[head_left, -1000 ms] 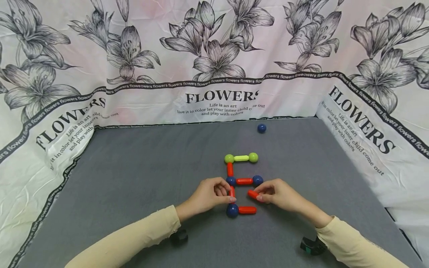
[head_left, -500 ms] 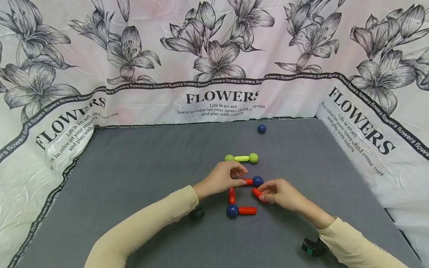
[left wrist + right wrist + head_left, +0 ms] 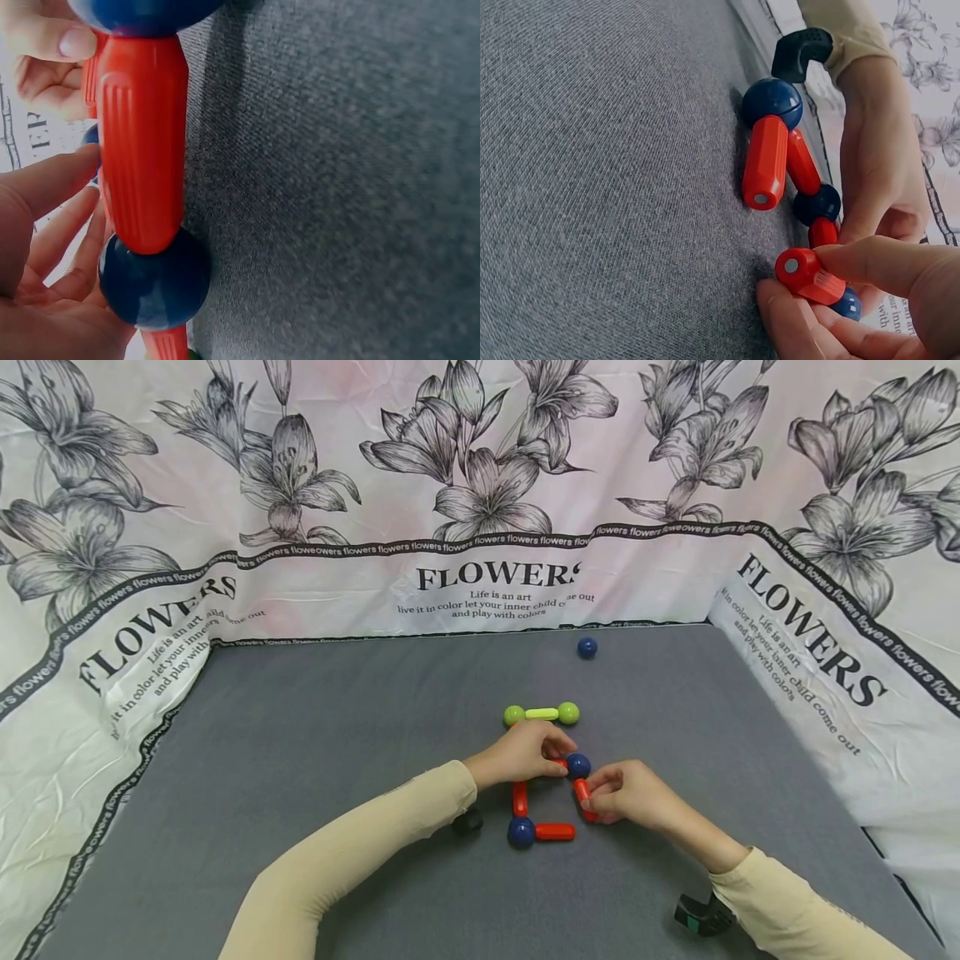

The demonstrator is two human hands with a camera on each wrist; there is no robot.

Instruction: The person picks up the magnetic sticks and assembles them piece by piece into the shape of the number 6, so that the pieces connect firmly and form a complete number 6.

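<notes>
A figure of red magnetic rods and blue balls lies on the grey table. My left hand [image 3: 521, 753] pinches the middle red rod [image 3: 559, 762] beside its right-end blue ball [image 3: 578, 767]; the fingers hide most of this rod. My right hand [image 3: 636, 795] holds another red rod [image 3: 582, 800] between thumb and fingers, its far end at that ball. In the right wrist view the held rod [image 3: 810, 275] shows a metal tip toward the camera. Nearer the person, a large blue ball [image 3: 521, 832] joins an upright red rod [image 3: 520, 799] and a sideways red rod [image 3: 555, 832].
At the figure's far end, a light green rod [image 3: 542, 714] links two green balls, the right one [image 3: 568, 713] unattached beyond. A loose blue ball [image 3: 587, 647] lies near the back edge. Flower-printed cloth [image 3: 480, 581] stands behind and along both sides.
My left hand has moved from the lower upright rod, away from the person and right, to the middle rod. The right hand's rod has turned toward lengthwise, its end coming to the blue ball.
</notes>
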